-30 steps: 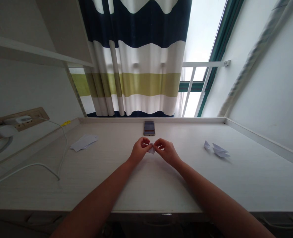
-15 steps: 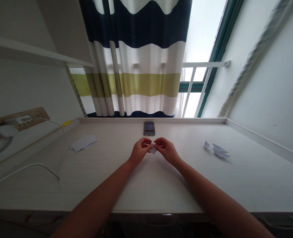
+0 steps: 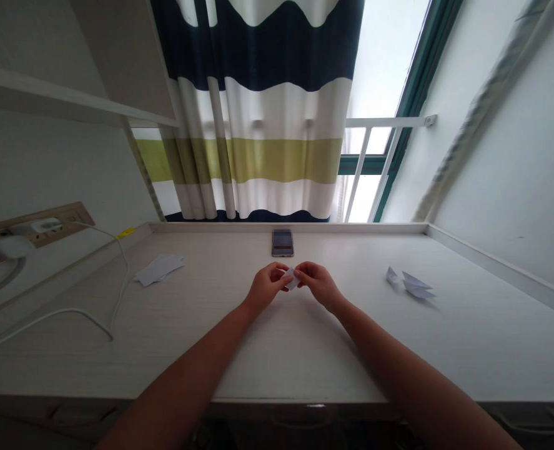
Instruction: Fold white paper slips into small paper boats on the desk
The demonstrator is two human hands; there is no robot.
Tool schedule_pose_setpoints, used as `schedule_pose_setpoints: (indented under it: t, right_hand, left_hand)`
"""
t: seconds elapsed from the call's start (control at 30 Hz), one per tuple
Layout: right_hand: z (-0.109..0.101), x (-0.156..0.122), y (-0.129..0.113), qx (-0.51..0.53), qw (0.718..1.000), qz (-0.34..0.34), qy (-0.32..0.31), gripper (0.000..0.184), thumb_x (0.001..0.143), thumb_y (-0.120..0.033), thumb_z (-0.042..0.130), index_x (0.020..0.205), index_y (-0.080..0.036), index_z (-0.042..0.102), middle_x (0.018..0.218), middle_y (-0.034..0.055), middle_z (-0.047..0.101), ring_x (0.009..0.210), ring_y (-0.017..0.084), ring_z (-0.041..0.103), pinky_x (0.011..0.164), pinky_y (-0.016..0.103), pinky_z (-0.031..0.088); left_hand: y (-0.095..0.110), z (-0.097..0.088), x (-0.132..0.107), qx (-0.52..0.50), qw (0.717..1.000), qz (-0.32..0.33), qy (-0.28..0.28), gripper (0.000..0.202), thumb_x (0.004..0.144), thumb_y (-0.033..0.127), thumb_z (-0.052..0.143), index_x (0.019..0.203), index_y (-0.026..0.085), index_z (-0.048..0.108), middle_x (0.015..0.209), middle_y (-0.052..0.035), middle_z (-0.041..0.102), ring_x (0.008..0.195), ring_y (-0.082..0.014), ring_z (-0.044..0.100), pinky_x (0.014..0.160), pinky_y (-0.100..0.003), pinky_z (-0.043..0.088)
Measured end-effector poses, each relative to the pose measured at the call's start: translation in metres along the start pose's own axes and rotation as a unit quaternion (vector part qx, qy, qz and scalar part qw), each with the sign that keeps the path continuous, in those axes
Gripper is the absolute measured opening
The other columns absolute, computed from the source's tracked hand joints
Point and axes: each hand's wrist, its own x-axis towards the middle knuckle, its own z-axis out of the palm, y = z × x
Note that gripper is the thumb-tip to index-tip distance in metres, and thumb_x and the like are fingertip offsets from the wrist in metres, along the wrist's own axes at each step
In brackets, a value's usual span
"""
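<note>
Left hand [image 3: 267, 286]: closed on the left side of a small folded paper [image 3: 292, 279], fingertips pressed against it.
Right hand [image 3: 320, 284]: closed on the right side of the same paper, fingertips pressed against it.
Paper's place: held between both hands, near the middle of the frame, over the worktop [image 3: 211, 369].
Upper middle of the worktop: a phone [image 3: 282, 242], lying flat near the far edge, well ahead of the hands.
Left of the frame: a loose stack of white paper [image 3: 159, 269], near a white cable [image 3: 70, 314], with a wall socket [image 3: 37, 228] farther left.
Right of the frame: folded paper shapes [image 3: 411, 285], well apart from the hands.
Top of the frame: a striped curtain [image 3: 253, 156], beside a window [image 3: 380, 62].
</note>
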Motion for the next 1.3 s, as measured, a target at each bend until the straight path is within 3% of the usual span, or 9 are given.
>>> schedule_pose_setpoints:
  t: [0.2,0.3,0.47,0.63,0.83,1.1,1.3]
  right_hand:
    - [-0.001,-0.001,-0.001,-0.005,0.999,0.027,-0.022,0.024,0.06,-0.033,0.066,0.072,-0.014,0.059,0.06,0.0001,0.06,0.053,0.01,0.054,0.056,0.027,0.045]
    - [-0.002,0.0,-0.001,-0.009,0.999,0.033,-0.025,0.023,0.059,-0.034,0.067,0.069,-0.014,0.06,0.056,-0.0005,0.06,0.052,0.01,0.054,0.056,0.027,0.046]
    - [-0.003,0.001,-0.002,0.01,0.999,0.031,-0.008,0.024,0.057,-0.035,0.068,0.067,-0.014,0.06,0.056,-0.0005,0.06,0.05,0.01,0.054,0.055,0.027,0.046]
    - [-0.004,-0.002,-0.003,0.023,1.0,-0.002,-0.001,0.027,0.06,-0.033,0.067,0.08,-0.018,0.058,0.058,-0.0017,0.062,0.054,0.012,0.057,0.059,0.03,0.048]
    - [-0.004,-0.002,-0.005,0.045,0.999,-0.018,-0.007,0.024,0.061,-0.031,0.066,0.08,-0.019,0.059,0.063,-0.0005,0.065,0.06,0.013,0.059,0.065,0.033,0.048]
    - [-0.004,-0.004,-0.009,0.065,0.998,0.004,-0.01,0.024,0.059,-0.027,0.067,0.081,-0.019,0.06,0.065,-0.0002,0.065,0.063,0.013,0.059,0.067,0.032,0.047]
    - [-0.005,-0.001,-0.005,0.061,0.998,0.004,0.02,0.016,0.056,-0.024,0.068,0.068,-0.017,0.062,0.06,-0.0004,0.063,0.059,0.013,0.057,0.065,0.032,0.046]
  left_hand:
    - [0.004,-0.001,0.002,-0.039,0.998,-0.024,0.049,0.021,0.06,0.028,0.067,0.068,0.012,0.056,0.065,-0.0022,0.062,0.06,-0.012,0.057,0.053,-0.024,0.049]
    - [0.006,-0.001,0.001,-0.058,0.996,-0.04,0.048,0.022,0.058,0.027,0.068,0.068,0.012,0.057,0.064,-0.0022,0.063,0.059,-0.0118,0.058,0.055,-0.024,0.049]
    - [0.007,-0.001,0.0,-0.08,0.994,-0.065,0.026,0.026,0.056,0.029,0.07,0.072,0.011,0.06,0.066,-0.0038,0.065,0.061,-0.0136,0.06,0.059,-0.027,0.051]
    - [0.007,-0.002,0.001,-0.094,0.992,-0.077,0.037,0.028,0.059,0.031,0.068,0.076,0.009,0.062,0.067,-0.0057,0.066,0.062,-0.0147,0.061,0.061,-0.027,0.051]
    - [0.008,-0.002,0.001,-0.097,0.993,-0.044,0.048,0.04,0.061,0.029,0.067,0.096,0.013,0.057,0.063,-0.0036,0.065,0.06,-0.0155,0.062,0.061,-0.029,0.052]
    - [0.01,-0.002,0.0,-0.101,0.993,-0.038,0.048,0.035,0.059,0.03,0.068,0.089,0.013,0.06,0.065,-0.003,0.066,0.058,-0.0134,0.061,0.065,-0.03,0.052]
    - [0.01,-0.001,0.0,-0.115,0.99,-0.048,0.065,0.023,0.056,0.029,0.069,0.07,0.012,0.062,0.065,-0.0038,0.065,0.061,-0.0151,0.062,0.065,-0.031,0.052]
